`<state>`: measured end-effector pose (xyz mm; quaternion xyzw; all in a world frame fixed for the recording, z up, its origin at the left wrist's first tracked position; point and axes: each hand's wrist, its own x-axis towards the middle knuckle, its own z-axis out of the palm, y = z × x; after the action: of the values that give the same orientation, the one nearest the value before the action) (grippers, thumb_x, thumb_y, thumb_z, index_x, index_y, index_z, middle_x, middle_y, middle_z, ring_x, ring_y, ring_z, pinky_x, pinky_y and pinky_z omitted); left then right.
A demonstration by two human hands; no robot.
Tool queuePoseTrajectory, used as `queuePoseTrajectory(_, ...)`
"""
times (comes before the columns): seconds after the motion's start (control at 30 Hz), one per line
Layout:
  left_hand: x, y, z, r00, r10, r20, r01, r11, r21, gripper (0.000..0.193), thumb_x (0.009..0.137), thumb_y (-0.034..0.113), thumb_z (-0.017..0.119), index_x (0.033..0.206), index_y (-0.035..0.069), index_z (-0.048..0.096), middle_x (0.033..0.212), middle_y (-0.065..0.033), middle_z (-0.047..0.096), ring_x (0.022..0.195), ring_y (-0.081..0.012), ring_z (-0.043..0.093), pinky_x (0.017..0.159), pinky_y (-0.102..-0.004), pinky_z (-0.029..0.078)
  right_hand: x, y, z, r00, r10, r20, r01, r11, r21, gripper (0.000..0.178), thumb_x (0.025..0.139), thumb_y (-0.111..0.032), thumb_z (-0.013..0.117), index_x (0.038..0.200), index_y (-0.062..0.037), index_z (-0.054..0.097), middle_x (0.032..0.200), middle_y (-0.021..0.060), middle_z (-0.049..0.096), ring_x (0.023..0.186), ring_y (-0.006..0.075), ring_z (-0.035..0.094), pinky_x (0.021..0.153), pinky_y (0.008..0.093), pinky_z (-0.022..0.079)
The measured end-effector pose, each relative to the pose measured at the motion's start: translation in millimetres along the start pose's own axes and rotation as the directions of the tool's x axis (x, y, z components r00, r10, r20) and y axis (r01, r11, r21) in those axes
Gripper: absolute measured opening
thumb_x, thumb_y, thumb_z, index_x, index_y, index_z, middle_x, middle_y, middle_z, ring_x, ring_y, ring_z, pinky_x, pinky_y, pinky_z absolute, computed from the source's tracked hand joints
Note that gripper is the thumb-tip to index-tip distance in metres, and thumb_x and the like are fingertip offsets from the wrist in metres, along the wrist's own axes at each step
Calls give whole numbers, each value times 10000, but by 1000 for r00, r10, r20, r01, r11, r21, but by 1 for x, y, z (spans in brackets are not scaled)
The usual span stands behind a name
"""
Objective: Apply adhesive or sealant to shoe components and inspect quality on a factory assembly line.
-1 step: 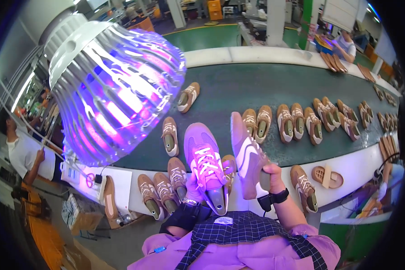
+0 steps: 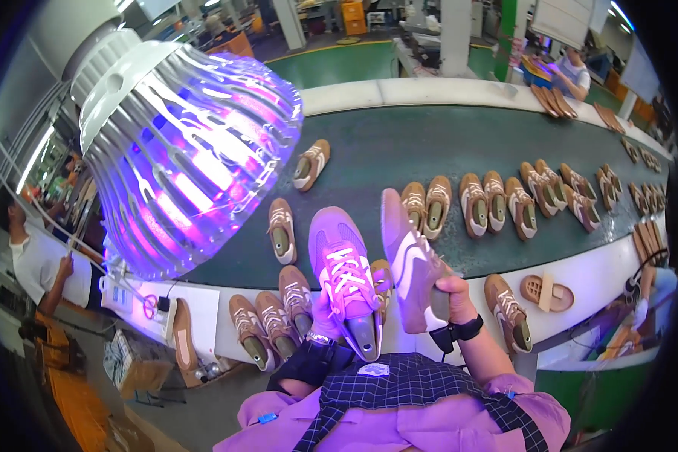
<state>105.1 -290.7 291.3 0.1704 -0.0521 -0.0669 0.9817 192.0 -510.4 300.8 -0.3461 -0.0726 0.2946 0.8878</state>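
My left hand [image 2: 323,319] is closed round a sneaker [image 2: 343,260] with pale laces, its toe pointing away from me and a last showing in its opening. Violet light tints this shoe. In my right hand [image 2: 458,299] is a second sneaker [image 2: 410,264], brown with white stripes, gripped near the heel. It stands toe up and turned on its side, close beside the first but apart from it. Part of another shoe [image 2: 382,288] shows behind the two. Most of my left fingers are hidden beneath the shoe.
A large lamp [image 2: 192,154] with violet light hangs at the upper left. Several brown sneakers [image 2: 473,205] stand on the green belt [image 2: 407,143]. On the near white ledge are more sneakers [image 2: 276,320], one shoe [image 2: 508,313] and a sole [image 2: 547,294]. Other people work around.
The view has shifted slightly, so the lamp and belt shoes sit a little differently. The sneaker in my right hand has moved slightly left. Both hands keep their hold.
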Motion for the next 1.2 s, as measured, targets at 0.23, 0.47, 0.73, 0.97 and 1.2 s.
queuePoseTrajectory(0.23,4,6,-47,999,-9,-48,10,999,30,886,767,584,614,1385,40,285,1288,-203,464,1134,-363,520,941,-517,447,0,-11,41,943,-303,134,315,692,-650,607,617,-157,760,1109,-54,420,1163,105,499,1075,190,494,949,308,371)
queuePoseTrajectory(0.47,-3,16,-84,971,80,-225,-75,997,29,761,814,543,533,1345,25,361,1251,-194,505,1132,-333,528,976,-474,427,17,-1,71,961,-20,274,105,948,-300,690,714,-183,731,1285,-11,385,1211,123,516,1059,191,529,946,328,424)
queuePoseTrajectory(0.73,-37,11,-74,950,65,-306,-75,997,-21,718,823,520,499,1322,14,396,1236,-195,519,1129,-325,530,981,-459,425,15,22,48,903,321,287,-266,940,-216,756,776,-300,687,1358,32,337,1285,152,498,1182,247,498,1035,374,369)
queuePoseTrajectory(0.97,8,42,-22,981,51,-186,-19,985,169,689,757,524,427,1211,10,483,1069,-194,582,972,-327,592,844,-434,500,30,-14,47,976,176,126,-164,982,-96,480,850,-185,592,1242,60,461,1172,163,579,1061,230,588,965,367,455)
queuePoseTrajectory(1.2,18,45,-8,900,376,-220,-361,926,107,563,880,363,510,1339,56,399,1290,-106,510,1179,-253,505,1006,-427,410,29,-24,34,981,-165,-98,180,969,168,403,856,-132,600,1222,-8,484,1181,113,581,1083,236,575,951,399,469)
